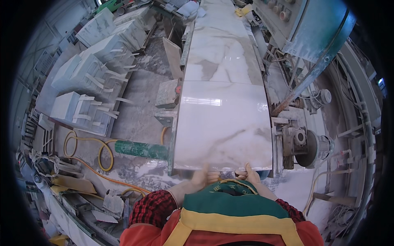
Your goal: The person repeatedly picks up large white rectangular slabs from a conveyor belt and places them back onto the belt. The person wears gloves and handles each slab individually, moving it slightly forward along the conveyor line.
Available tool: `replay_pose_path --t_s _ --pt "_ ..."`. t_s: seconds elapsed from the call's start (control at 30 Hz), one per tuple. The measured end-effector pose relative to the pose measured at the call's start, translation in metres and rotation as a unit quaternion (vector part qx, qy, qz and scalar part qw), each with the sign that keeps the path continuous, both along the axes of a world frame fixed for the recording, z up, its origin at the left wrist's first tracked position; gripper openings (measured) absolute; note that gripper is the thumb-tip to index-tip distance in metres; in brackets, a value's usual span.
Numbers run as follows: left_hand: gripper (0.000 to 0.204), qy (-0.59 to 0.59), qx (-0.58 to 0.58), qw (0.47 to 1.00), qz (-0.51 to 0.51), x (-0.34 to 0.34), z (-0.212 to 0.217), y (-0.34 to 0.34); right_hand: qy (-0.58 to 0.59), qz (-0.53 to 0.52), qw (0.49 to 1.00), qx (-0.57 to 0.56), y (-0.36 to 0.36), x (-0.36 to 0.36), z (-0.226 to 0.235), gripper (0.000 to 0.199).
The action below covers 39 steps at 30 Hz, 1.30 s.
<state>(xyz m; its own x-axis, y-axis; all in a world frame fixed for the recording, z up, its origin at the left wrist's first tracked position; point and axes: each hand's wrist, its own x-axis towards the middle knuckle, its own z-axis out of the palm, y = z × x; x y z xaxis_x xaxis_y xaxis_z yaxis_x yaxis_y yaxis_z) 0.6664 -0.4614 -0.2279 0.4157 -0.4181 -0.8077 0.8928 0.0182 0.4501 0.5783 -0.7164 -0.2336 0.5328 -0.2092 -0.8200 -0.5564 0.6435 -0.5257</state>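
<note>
Left hand (201, 175) and right hand (249, 174) each in closed grip on near edge of white marble slab (223, 123), slab flat on long bench (172, 135), saw machine (305, 141) close at right edge, open floor (135, 110) left.

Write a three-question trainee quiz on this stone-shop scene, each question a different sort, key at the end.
1. True or false: both hands grip the near edge of the glossy white marble slab.
2. Which lies on the floor to the person's left? A) a yellow hose B) a red bucket C) a ladder
3. Fill in: beyond the near slab lies a second ____ slab, end to end.

Key
1. True: left hand and right hand sit at that edge.
2. A, the yellow hose.
3. Marble: the veined far slab.
</note>
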Motion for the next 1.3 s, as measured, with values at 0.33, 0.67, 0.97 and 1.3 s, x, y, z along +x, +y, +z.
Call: replay_pose_path --t_s 0.33,0.67,0.97,1.3 --pt "0.089 -0.022 0.005 1.000 0.012 0.002 0.010 0.000 0.000 0.050 0.998 0.027 -0.012 -0.003 -0.005 0.081" --pt "0.082 -0.034 0.035 0.997 0.063 0.004 0.017 -0.008 -0.015 -0.012 1.000 0.018 -0.002 0.008 0.009 0.072" --pt "0.081 0.015 -0.035 0.999 0.008 0.019 -0.003 0.002 -0.034 0.057 0.996 0.064 -0.020 0.006 -0.026 0.082" --pt "0.073 0.132 0.053 0.989 -0.037 0.044 0.011 -0.004 0.062 0.190 0.980 0.004 -0.033 0.027 0.002 0.089"
